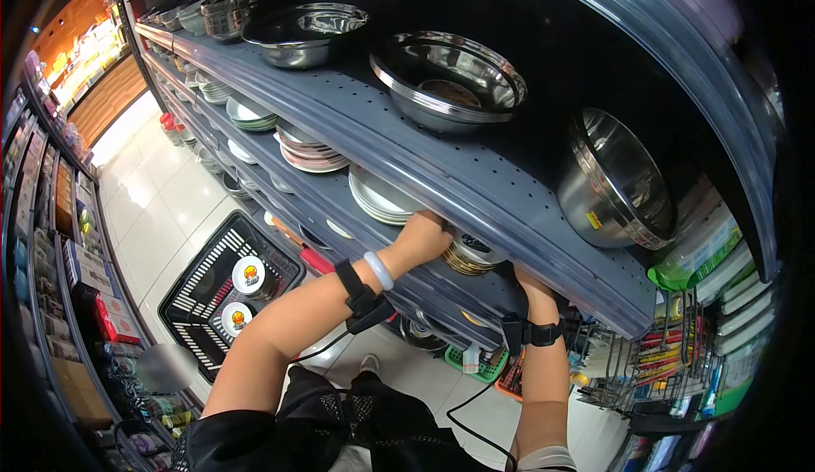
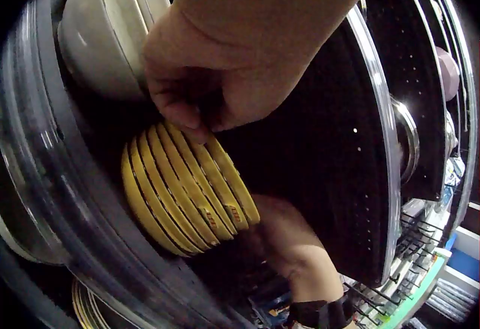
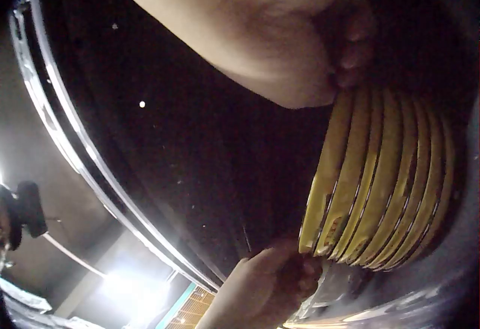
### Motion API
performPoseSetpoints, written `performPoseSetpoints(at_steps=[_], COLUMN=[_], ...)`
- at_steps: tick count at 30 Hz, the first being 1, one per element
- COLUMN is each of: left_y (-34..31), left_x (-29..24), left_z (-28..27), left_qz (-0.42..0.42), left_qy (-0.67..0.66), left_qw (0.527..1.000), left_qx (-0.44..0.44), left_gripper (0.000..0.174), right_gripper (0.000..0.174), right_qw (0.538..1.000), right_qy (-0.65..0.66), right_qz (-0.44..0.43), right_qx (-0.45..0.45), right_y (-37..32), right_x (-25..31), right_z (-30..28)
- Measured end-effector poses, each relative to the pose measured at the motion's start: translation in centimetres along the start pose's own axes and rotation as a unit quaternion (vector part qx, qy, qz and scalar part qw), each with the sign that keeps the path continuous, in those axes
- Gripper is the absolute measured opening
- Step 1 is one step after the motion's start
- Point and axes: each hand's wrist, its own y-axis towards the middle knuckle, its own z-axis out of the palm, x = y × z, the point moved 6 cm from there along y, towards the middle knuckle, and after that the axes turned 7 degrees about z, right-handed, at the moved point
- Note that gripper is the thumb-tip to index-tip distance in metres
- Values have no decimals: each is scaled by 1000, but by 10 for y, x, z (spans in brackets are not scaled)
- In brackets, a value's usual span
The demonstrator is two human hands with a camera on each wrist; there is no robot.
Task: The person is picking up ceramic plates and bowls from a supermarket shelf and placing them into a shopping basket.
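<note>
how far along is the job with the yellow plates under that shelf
Done: two round items lie in the floor basket. In hand: the left hand and right hand both grip the rims of the stack of yellow plates. Left: the stack sits on its shelf, not yet lifted out.

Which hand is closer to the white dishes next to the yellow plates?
Left. The left hand holds the yellow plates right beside the white dishes; the right hand holds the yellow plates' far side.
</note>
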Motion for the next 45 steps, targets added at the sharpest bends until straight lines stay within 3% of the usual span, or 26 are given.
performPoseSetpoints(at_steps=[3, 6, 8, 10, 12, 13, 14, 15, 16, 17, 18, 19, 22, 24, 26, 28, 30, 32, 34, 36, 38, 40, 45], left_y=[-3, -5, -13, -26, -48, -62, -79, -96, -116, -141, -166, -190, -266, -326, -368, -414, -459, -495, -531, -565, -588, -617, -673], left_x=[1, -4, -10, -28, -36, -34, -32, -30, -21, -4, 13, 24, 61, 91, 105, 126, 151, 168, 192, 218, 237, 263, 317], left_z=[0, -2, -5, -21, -30, -38, -45, -53, -60, -67, -75, -86, -123, -140, -166, -187, -204, -221, -236, -248, -256, -262, -253], left_qz=[-18, 15, -117, -156, -146, -151, -144, -139, -147, -189, -232, -246, -330, -465, -519, -546, -563, -598, -607, -618, -618, -646, -724], left_qy=[-13, -18, -86, -75, -120, -119, -131, -142, -139, -145, -150, -144, -113, -172, -185, -176, -176, -208, -198, -185, -199, -130, 14], left_qw=[1000, 1000, 989, 983, 979, 979, 978, 977, 976, 969, 960, 958, 935, 862, 822, 796, 774, 724, 704, 691, 660, 670, 650], left_qx=[2, -21, 35, 53, 79, 74, 79, 83, 75, 58, 39, 28, -54, -104, -144, -195, -231, -276, -311, -326, -377, -341, -231], left_gripper=[28, 28, 29, 34, 34, 34, 33, 31, 31, 29, 27, 27, 24, 22, 21, 19, 19, 19, 19, 18, 19, 20, 36], right_gripper=[41, 41, 42, 43, 38, 38, 33, 28, 28, 23, 18, 16, 15, 15, 15, 15, 16, 16, 17, 21, 22, 23, 24], right_qw=[1000, 998, 997, 997, 959, 960, 994, 988, 987, 969, 934, 937, 909, 898, 880, 879, 838, 816, 806, 775, 777, 778, 748], right_qy=[-12, -33, -34, -33, -206, -204, -33, 141, 147, 193, 234, 279, 338, 350, 362, 349, 404, 369, 365, 325, 305, 285, 82], right_qz=[2, 36, 47, 56, 72, 66, 66, 63, 57, 142, 223, 174, 153, 131, 100, 38, 16, 0, -16, -36, -54, -73, -77], right_qx=[3, 38, 42, 49, 179, 182, 77, -29, -20, 64, 150, 115, 189, 232, 291, 321, 366, 445, 466, 541, 548, 555, 654], right_y=[-1, -1, -10, -8, -10, -11, -11, -12, -13, -14, -19, -21, -26, -27, -30, -38, -59, -80, -93, -121, -152, -176, -243], right_x=[3, 5, -6, 5, 28, 41, 57, 70, 89, 101, 109, 122, 167, 207, 253, 296, 330, 367, 408, 443, 470, 498, 539], right_z=[0, 1, 9, 2, -13, -19, -35, -54, -63, -63, -51, -40, -4, 18, 41, 67, 111, 147, 173, 217, 266, 300, 389])
